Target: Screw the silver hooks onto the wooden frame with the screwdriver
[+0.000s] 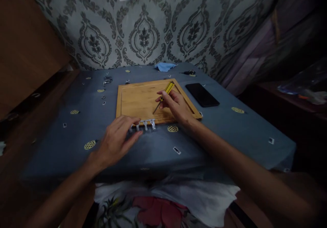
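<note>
A wooden board with a raised frame lies flat on the cloth-covered table. Along its near edge sits a metal hook rail with several hooks pointing toward me. My left hand is at the rail's left end, fingers over the board edge and thumb below, apart from each other; the fingers partly cover the hooks. Held in my right hand is a screwdriver with a yellow and black handle. Its shaft slants down to the left, the tip just above or on the board, a little behind the rail's right end.
A black phone lies right of the board. Behind are a blue cloth and a small dark object. Small metal pieces lie left of the board. A patterned wall borders the table's back, a brown wooden panel its left.
</note>
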Demonstrator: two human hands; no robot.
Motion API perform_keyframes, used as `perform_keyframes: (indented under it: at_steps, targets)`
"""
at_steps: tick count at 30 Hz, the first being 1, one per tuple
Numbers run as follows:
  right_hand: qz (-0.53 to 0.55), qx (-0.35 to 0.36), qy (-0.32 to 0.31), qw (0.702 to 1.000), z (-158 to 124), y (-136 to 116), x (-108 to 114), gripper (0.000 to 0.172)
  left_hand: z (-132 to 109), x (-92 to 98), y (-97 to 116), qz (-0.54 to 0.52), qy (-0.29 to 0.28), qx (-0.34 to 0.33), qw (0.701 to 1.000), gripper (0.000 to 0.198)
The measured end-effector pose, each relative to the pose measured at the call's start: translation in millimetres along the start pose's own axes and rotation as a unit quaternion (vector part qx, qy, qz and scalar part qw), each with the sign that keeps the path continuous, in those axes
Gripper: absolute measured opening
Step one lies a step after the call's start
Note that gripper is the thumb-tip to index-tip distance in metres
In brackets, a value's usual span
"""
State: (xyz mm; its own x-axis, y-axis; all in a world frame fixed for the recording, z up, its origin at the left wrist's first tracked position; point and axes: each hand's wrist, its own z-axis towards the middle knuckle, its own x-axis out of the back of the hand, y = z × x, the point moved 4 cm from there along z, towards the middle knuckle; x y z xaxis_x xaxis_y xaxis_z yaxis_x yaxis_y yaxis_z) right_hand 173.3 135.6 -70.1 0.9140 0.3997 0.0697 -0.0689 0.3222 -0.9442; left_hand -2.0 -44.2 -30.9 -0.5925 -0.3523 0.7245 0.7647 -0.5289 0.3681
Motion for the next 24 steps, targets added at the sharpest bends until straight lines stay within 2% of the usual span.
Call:
perform_keyframes:
  at_steps: [2,7,10,12,14,17,19,21,24]
  targets:
    - [-0.004,0.008,-0.002,1.0,1.7,-5.2,-0.1,0.057,3.9,-7.2,1.6,0.006,-0.039,0.0,0.999,0.028]
    - [-0.02,0.028,-0.01,0.999,-5.8,-19.2,-3.2,0.06,29.1,-36.7,-4.6,0.017,-0.16,0.049,0.986,0.067]
    - [-0.022,0.042,-0.002,0.999,-16.1,-22.6,-1.7,0.055,37.3,-50.1,-6.4,0.011,-0.206,0.06,0.977,0.076]
    - [-0.017,0.046,0.011,0.999,-22.3,-22.3,1.8,0.051,39.1,-52.3,-10.1,0.001,-0.223,0.075,0.972,0.079]
    - [-0.01,0.035,0.013,0.999,-26.8,-20.2,4.7,0.047,42.6,-48.2,-16.4,-0.024,-0.222,0.097,0.97,0.078]
    - [-0.027,0.016,-0.018,0.999,-30.0,-18.2,3.8,0.04,59.6,-33.3,-24.9,-0.093,-0.167,0.118,0.975,0.069]
    - [-0.067,0.025,-0.054,0.996,-29.6,-19.6,-0.5,0.036,78.2,-22.9,-25.1,-0.14,-0.116,0.096,0.979,0.061]
    - [-0.115,0.052,-0.099,0.987,-27.5,-22.6,-6.6,0.037,96.7,-17.2,-21.3,-0.164,-0.089,0.058,0.981,0.052]
    - [-0.153,0.093,-0.144,0.973,-23.4,-26.9,-12.7,0.04,113.4,-19.7,-16.1,-0.172,-0.097,0.029,0.98,0.022]
